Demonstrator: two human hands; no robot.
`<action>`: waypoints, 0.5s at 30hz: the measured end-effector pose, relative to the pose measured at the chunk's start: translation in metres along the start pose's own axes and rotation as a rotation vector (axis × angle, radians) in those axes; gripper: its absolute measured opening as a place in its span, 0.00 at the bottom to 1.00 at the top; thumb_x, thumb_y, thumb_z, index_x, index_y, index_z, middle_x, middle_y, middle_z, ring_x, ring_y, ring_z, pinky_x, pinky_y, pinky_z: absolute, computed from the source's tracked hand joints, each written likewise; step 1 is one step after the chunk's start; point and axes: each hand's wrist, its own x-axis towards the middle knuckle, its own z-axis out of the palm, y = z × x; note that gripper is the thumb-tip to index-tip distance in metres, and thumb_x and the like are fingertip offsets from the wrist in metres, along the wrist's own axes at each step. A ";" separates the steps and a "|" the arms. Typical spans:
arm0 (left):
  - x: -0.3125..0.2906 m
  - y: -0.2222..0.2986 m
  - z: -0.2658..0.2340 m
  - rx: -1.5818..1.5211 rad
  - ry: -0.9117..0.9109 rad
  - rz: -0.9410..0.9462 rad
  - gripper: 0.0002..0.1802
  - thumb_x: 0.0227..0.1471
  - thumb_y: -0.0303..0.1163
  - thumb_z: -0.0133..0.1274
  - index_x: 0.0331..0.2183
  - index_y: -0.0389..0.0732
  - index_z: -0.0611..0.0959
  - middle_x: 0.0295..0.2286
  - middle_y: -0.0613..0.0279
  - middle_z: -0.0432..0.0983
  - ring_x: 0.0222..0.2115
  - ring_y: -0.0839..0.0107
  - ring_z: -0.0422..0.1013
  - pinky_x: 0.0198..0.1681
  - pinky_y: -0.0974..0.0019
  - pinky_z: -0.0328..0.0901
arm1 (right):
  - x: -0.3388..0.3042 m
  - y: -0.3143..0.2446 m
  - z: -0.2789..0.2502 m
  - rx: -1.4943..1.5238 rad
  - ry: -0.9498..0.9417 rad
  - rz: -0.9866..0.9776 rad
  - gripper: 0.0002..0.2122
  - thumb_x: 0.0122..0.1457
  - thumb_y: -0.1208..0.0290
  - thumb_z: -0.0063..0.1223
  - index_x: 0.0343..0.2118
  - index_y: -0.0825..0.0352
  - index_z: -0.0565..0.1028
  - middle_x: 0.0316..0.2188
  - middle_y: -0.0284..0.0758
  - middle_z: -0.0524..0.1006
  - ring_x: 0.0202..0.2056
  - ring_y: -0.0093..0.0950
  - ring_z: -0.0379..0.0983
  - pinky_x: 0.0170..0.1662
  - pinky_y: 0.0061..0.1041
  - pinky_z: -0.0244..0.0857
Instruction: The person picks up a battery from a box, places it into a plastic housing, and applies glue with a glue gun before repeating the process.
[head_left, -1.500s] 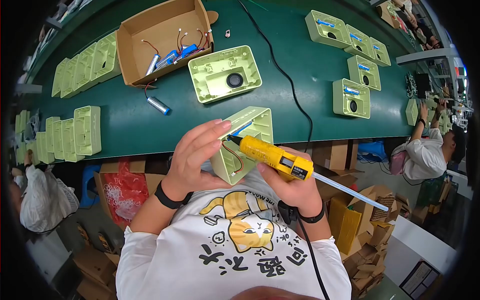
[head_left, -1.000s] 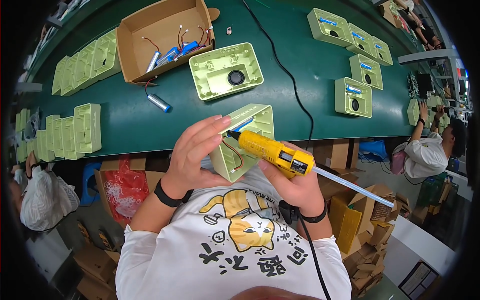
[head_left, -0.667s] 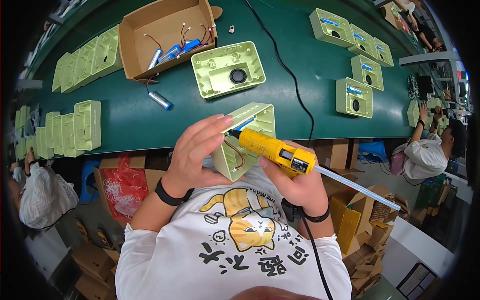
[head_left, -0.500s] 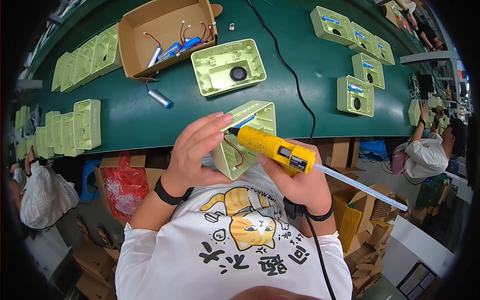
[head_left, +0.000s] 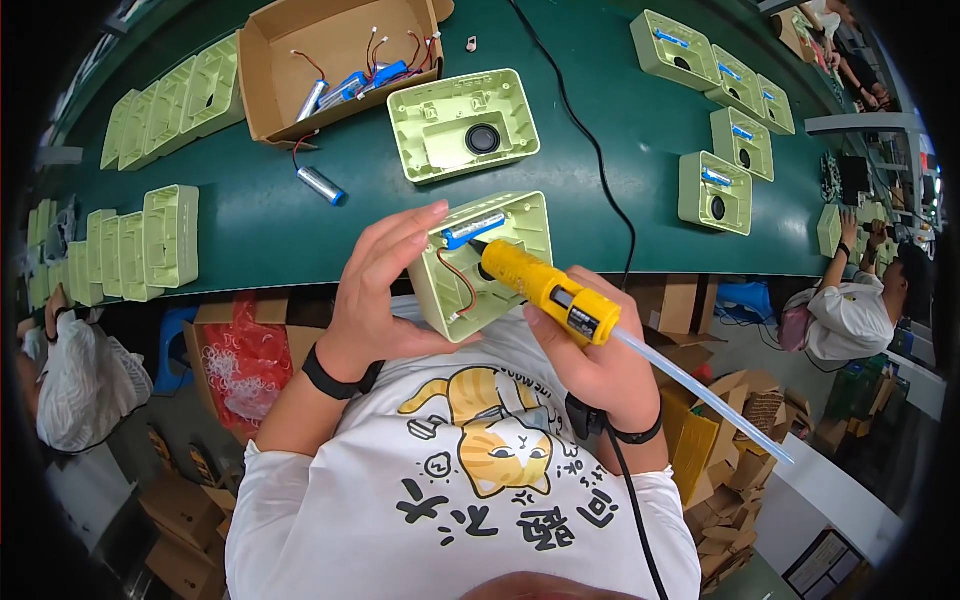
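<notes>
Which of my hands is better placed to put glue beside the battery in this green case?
Your right hand, probably: it grips the yellow glue gun, nozzle near the battery, while your left hand supports the green case.

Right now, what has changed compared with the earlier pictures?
The left hand has tilted the green housing, showing more of the blue battery inside. The tip of the yellow glue gun has shifted rightward along the battery. Nothing was taken or released; the right hand still holds the gun. The open carton stays put.

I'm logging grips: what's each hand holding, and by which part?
Left hand: green case, by its left side. Right hand: yellow glue gun, near its rear.
</notes>
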 end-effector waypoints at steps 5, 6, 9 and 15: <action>-0.006 -0.008 -0.005 -0.009 -0.009 -0.036 0.72 0.32 0.43 0.91 0.73 0.47 0.65 0.67 0.38 0.74 0.66 0.44 0.73 0.69 0.44 0.68 | -0.005 0.013 0.020 0.196 0.022 0.074 0.07 0.67 0.77 0.65 0.46 0.72 0.84 0.31 0.39 0.82 0.30 0.35 0.78 0.36 0.32 0.72; -0.007 -0.008 -0.005 -0.012 -0.012 -0.045 0.72 0.33 0.43 0.91 0.73 0.47 0.65 0.67 0.38 0.74 0.66 0.44 0.73 0.69 0.44 0.67 | -0.006 0.014 0.023 0.293 0.052 0.114 0.07 0.67 0.77 0.64 0.45 0.72 0.84 0.30 0.40 0.83 0.30 0.38 0.80 0.36 0.34 0.72; -0.006 -0.008 -0.004 -0.017 0.010 -0.053 0.71 0.33 0.43 0.90 0.72 0.48 0.66 0.67 0.41 0.75 0.64 0.43 0.76 0.67 0.44 0.70 | -0.009 0.014 0.021 0.352 -0.042 0.254 0.12 0.71 0.75 0.64 0.55 0.73 0.82 0.39 0.37 0.86 0.37 0.27 0.82 0.41 0.26 0.75; -0.008 -0.007 -0.003 -0.027 -0.001 -0.037 0.72 0.33 0.43 0.91 0.73 0.47 0.65 0.68 0.38 0.73 0.67 0.44 0.73 0.69 0.43 0.67 | -0.008 0.007 0.025 0.458 -0.071 0.383 0.17 0.74 0.74 0.63 0.62 0.73 0.80 0.43 0.35 0.88 0.40 0.21 0.84 0.42 0.22 0.76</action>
